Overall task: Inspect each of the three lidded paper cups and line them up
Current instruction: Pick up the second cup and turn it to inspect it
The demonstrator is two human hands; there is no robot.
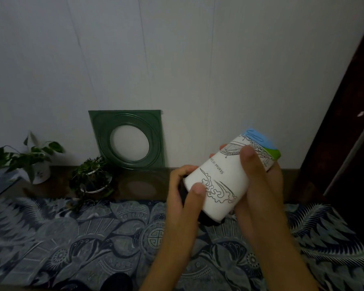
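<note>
A white paper cup [225, 181] with black line drawings and a blue and green band lies tilted in the air above the patterned cloth. Its black lid [206, 220] points down toward me and its base points up to the right. My left hand [183, 198] grips the lid end, thumb on the cup's wall. My right hand [259, 185] holds the upper side, thumb across the drawing. At the bottom edge a dark round lid [116, 281] shows, perhaps of another cup; the rest of it is out of view.
A blue patterned cloth [72, 238] covers the table. At the back stand two potted plants [32, 162] [93, 177] and a green square frame [128, 139] leaning on the white wall. A dark wooden post [343, 133] rises at the right.
</note>
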